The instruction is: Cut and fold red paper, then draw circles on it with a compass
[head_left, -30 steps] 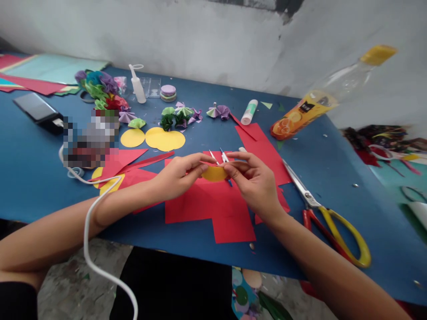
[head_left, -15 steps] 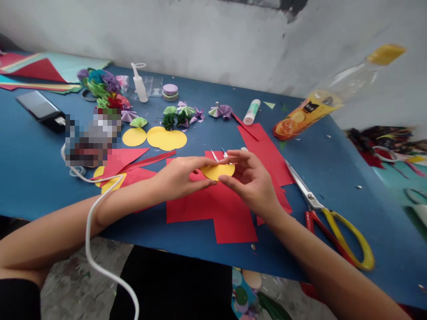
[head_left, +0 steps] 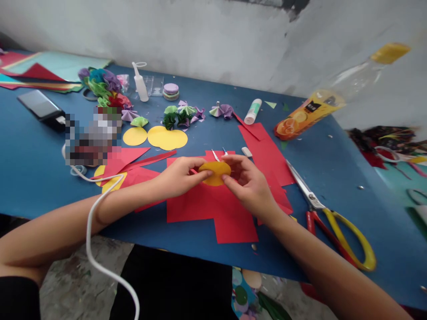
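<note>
Between my hands is a yellow paper disc (head_left: 215,174), raised over red paper sheets (head_left: 200,202). My left hand (head_left: 185,177) pinches its left edge, thumb on top. My right hand (head_left: 248,182) grips the right edge between thumb and fingers. Just beyond the disc, two thin pointed tools (head_left: 215,155) lie on the red paper, their far ends hidden by the disc and fingers. A small white eraser-like piece (head_left: 247,152) rests beside my right fingertips. More yellow discs (head_left: 167,138) lie flat farther back on the blue table (head_left: 140,231).
Large scissors (head_left: 313,200) with red and yellow handles lie at right, near a tilted-looking bottle (head_left: 310,111). A glue stick (head_left: 253,111), folded paper pieces (head_left: 182,116) and a squeeze bottle (head_left: 141,88) stand or lie behind. A white cable (head_left: 90,231) crosses my left forearm.
The yellow disc has tipped so more of its face shows. My left thumb has moved onto its face, and my right fingers have shifted slightly, uncovering the white piece.
</note>
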`<state>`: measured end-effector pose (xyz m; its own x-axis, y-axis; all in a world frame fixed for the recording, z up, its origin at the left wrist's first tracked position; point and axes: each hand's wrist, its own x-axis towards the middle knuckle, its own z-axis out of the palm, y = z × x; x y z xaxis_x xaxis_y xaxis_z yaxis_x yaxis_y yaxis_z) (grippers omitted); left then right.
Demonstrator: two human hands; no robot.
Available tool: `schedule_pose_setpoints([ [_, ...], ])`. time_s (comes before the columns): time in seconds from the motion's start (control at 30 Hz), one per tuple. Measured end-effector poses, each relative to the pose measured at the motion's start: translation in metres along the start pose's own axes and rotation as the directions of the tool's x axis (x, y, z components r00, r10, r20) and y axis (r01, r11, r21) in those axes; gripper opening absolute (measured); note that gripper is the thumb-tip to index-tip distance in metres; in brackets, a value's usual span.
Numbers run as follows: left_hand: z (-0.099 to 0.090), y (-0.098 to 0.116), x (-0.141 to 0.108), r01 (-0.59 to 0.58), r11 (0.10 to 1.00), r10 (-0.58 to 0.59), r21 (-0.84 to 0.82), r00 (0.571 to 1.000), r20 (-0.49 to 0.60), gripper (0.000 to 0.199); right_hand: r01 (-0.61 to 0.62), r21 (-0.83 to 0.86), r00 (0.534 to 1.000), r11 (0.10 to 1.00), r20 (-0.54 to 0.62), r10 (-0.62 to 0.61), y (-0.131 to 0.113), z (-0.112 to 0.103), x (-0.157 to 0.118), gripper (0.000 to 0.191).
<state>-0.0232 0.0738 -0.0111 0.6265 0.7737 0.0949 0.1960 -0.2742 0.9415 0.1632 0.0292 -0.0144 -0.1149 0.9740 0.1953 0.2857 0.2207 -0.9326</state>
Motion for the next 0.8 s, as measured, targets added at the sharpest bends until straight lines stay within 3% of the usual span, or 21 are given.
schedule_pose_setpoints([
  [0.2, 0.001, -0.001, 0.001, 0.030, 0.996, -0.033, -0.083, 0.999, -0.035, 0.018, -0.085, -0.029, 0.996, 0.996, -0.020, 0.084, -0.006, 0.000, 0.001, 0.013],
  [0.33, 0.003, -0.003, 0.000, -0.024, 0.981, -0.007, -0.193, 0.987, -0.162, 0.013, -0.121, 0.002, 0.993, 0.993, 0.004, 0.121, -0.008, 0.000, 0.001, 0.012],
  [0.4, 0.003, -0.004, -0.001, -0.076, 0.985, 0.042, -0.155, 0.976, -0.216, 0.010, -0.121, -0.026, 0.993, 0.992, -0.011, 0.121, -0.009, 0.000, 0.001, 0.012],
  [0.5, 0.002, -0.004, -0.002, -0.111, 0.994, 0.103, -0.021, 0.971, -0.214, 0.003, -0.098, -0.074, 0.995, 0.992, -0.030, 0.097, -0.008, -0.001, 0.001, 0.013],
  [0.63, 0.003, -0.004, -0.003, -0.142, 0.986, 0.158, 0.091, 0.966, -0.206, 0.020, -0.027, -0.189, 0.999, 0.982, -0.045, 0.019, -0.008, 0.000, -0.002, 0.016],
  [0.8, 0.005, -0.005, -0.004, -0.232, 0.955, 0.274, 0.186, 0.929, -0.249, 0.021, 0.085, -0.423, 0.992, 0.902, -0.044, -0.114, -0.012, 0.000, -0.004, 0.007],
])
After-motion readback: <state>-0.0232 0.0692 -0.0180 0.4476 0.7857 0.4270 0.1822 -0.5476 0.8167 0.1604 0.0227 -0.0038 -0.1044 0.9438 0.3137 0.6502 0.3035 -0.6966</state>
